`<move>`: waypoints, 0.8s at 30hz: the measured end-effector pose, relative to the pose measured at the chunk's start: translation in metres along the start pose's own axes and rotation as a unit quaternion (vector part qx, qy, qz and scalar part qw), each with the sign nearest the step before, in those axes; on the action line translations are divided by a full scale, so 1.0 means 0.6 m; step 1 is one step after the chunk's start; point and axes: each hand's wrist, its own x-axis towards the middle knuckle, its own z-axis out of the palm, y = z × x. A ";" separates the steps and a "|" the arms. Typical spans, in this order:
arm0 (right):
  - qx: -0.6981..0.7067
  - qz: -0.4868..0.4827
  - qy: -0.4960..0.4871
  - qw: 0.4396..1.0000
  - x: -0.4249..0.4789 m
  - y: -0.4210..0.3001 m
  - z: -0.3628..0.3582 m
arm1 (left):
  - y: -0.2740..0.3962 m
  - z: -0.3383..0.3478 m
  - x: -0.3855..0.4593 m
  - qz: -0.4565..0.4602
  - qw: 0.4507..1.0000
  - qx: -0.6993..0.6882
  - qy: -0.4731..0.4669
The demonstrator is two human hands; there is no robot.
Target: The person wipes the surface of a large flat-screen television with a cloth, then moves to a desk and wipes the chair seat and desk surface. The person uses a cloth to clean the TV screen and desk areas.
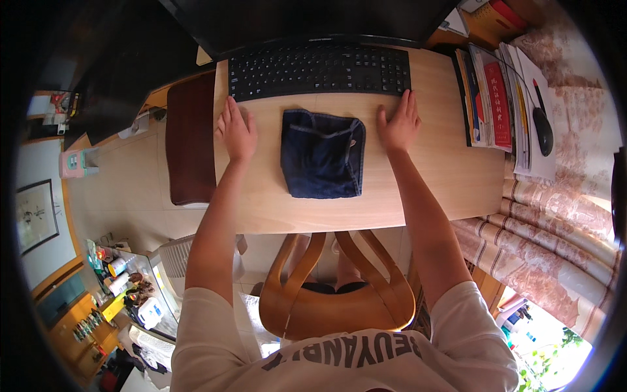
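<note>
A folded dark blue cloth with pale edge stitching (323,157) lies on the light wooden desk (441,191), between my two hands. My left hand (237,128) rests on the desk to the left of the cloth, fingertips at the lower left corner of a black keyboard (318,71). On the other side, my right hand (399,121) lies with its fingertips at the keyboard's lower right corner. Each hand has its thumb apart from the fingers and holds nothing. Neither touches the cloth.
Behind the keyboard stands a black monitor (313,22). Books and papers, with a red book (498,105) among them, stand at the right, a black computer mouse (542,131) on them. A wooden chair (338,308) is at the desk's front edge. Patterned curtains (553,250) hang at right.
</note>
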 end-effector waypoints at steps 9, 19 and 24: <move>0.198 -0.137 0.020 0.970 -0.072 -0.053 -0.031 | 0.038 -0.031 -0.014 -0.042 0.994 0.103 -0.002; 0.100 -0.240 -0.239 0.936 -0.217 -0.158 -0.115 | 0.031 -0.026 -0.019 -0.047 0.994 0.099 -0.010; 0.116 -0.102 -0.075 0.985 -0.137 -0.002 -0.121 | 0.036 -0.029 -0.019 -0.046 0.995 0.092 0.001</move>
